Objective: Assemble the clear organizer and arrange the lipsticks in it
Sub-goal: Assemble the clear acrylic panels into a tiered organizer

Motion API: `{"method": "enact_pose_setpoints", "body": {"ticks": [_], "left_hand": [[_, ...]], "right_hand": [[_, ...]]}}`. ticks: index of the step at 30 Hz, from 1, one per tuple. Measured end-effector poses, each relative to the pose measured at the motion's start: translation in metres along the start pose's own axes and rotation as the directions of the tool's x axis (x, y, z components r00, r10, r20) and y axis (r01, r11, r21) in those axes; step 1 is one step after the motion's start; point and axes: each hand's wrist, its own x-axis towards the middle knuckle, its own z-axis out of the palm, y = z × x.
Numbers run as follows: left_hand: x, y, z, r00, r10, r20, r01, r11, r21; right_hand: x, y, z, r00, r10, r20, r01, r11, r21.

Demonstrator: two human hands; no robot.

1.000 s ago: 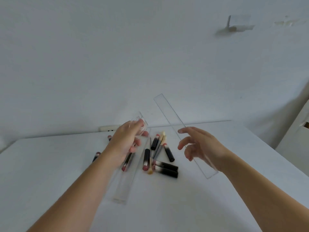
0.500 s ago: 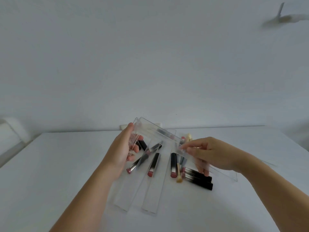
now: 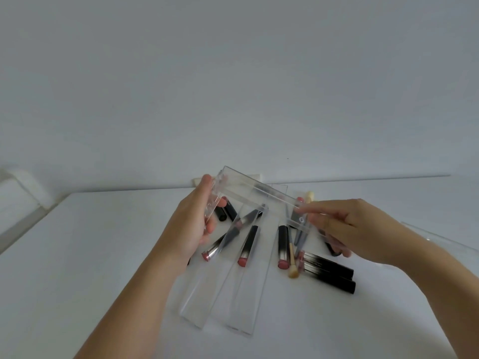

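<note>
I hold a clear organizer piece [image 3: 259,193] up above the table, lying crosswise between my hands. My left hand [image 3: 193,224] grips its left end and my right hand [image 3: 344,226] pinches its right end, where a small round fitting shows. Below it two long clear panels [image 3: 243,288] lie side by side on the white table [image 3: 77,268], pointing toward me. Several black lipsticks with pink tips [image 3: 247,246] lie scattered under and beside the panels. Two capped black tubes [image 3: 328,273] rest to the right, next to a small beige brush [image 3: 293,260].
Another clear panel [image 3: 440,239] lies at the far right of the table, partly behind my right forearm. A cream block [image 3: 199,180] sits at the table's back edge against the white wall. Something white stands at the far left edge.
My right hand has taken hold of the right end of the clear piece, and both hands have lifted it. The view has shifted left and closer to the table.
</note>
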Motion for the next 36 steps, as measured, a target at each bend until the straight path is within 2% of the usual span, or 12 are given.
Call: {"method": "enact_pose_setpoints", "body": {"ticks": [4,10,17,22,26,30,32,36], "left_hand": [[-0.004,0.001,0.002,0.996,0.077,-0.034,-0.072,0.986,0.149],[-0.006,0.003,0.006,0.989,0.132,-0.074,-0.109,0.961,0.256],[-0.007,-0.002,0.004,0.979,0.202,-0.042,-0.189,0.959,0.209],[-0.009,0.001,0.003,0.987,0.15,-0.054,-0.134,0.965,0.227],[-0.009,-0.001,0.003,0.98,0.18,-0.081,-0.155,0.956,0.248],[-0.009,-0.003,0.006,0.972,0.191,-0.134,-0.157,0.96,0.232],[-0.008,-0.004,0.006,0.967,0.17,-0.191,-0.13,0.971,0.203],[-0.005,-0.005,0.003,0.943,0.14,-0.301,-0.101,0.985,0.14]], "right_hand": [[-0.005,-0.002,-0.001,1.0,-0.005,-0.012,0.004,0.999,-0.044],[-0.008,-0.002,0.0,1.0,0.022,-0.015,-0.023,0.996,-0.087],[-0.011,0.0,0.005,0.999,0.003,-0.039,-0.008,0.994,-0.113],[-0.012,0.0,0.005,0.993,-0.054,-0.104,0.036,0.985,-0.17],[-0.012,0.002,0.006,0.986,-0.084,-0.147,0.047,0.969,-0.242],[-0.007,0.005,0.01,0.958,-0.126,-0.258,0.04,0.948,-0.315],[-0.008,0.006,0.005,0.933,-0.132,-0.335,0.033,0.958,-0.283],[-0.013,0.022,-0.017,0.827,-0.113,-0.55,0.011,0.983,-0.184]]}}
